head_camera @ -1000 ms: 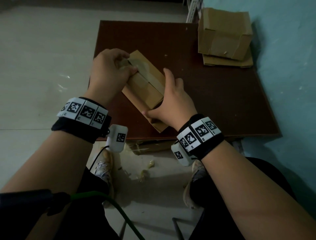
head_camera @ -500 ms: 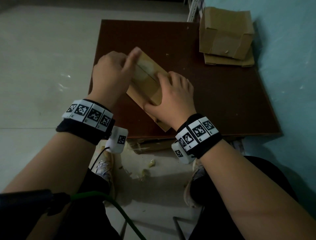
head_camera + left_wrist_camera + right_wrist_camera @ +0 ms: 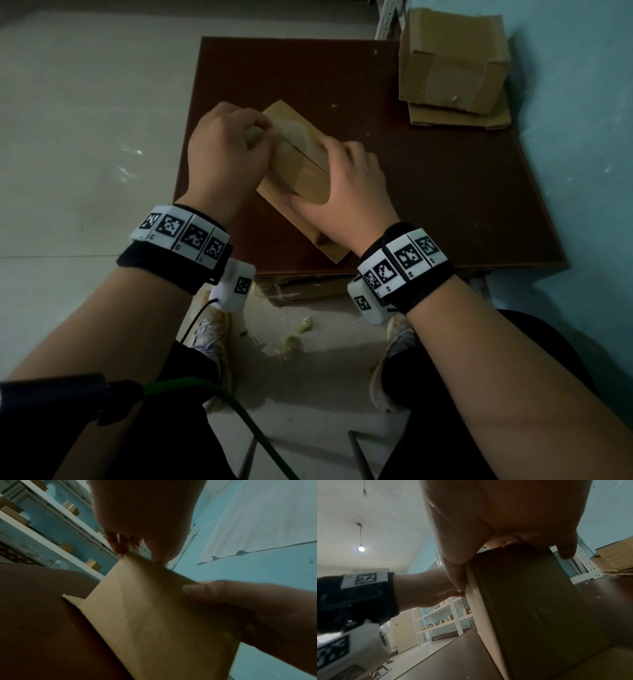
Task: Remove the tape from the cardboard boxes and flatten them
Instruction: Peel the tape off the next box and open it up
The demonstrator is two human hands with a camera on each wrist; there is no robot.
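Nearest the camera, a green cable [image 3: 239, 407] was seen crossing the lap, and two shoes [image 3: 214, 337] were planted on the pale floor, with crumpled scraps of tape [image 3: 303, 325] lying between them. More cardboard [image 3: 301, 291] was tucked under the near edge of the dark brown table [image 3: 445, 192]. At the far right corner of the table a folded box [image 3: 452, 58] was stacked on flattened cardboard [image 3: 459, 114], well apart from the hands. Metal shelving [image 3: 447, 615] with small boxes stood farther off, against a blue wall.

The cardboard box [image 3: 298, 171] being worked on lay on the table towards its near left, set diagonally, its top seam covered by a glossy strip of tape [image 3: 301, 137]. Much of it was hidden by the two hands. The right hand [image 3: 346, 192] was laid over its near right part, fingers curled over the top and thumb pressed to the near side (a firm clamp, as the right wrist view confirmed). The left hand [image 3: 226, 154] was closed at the far left end, fingertips pinched together on the loosened tape end there.

Half a second earlier the left forefinger had been stretched out along the box's far end; it had since been curled in with the others, and the right hand had been kept on the box.
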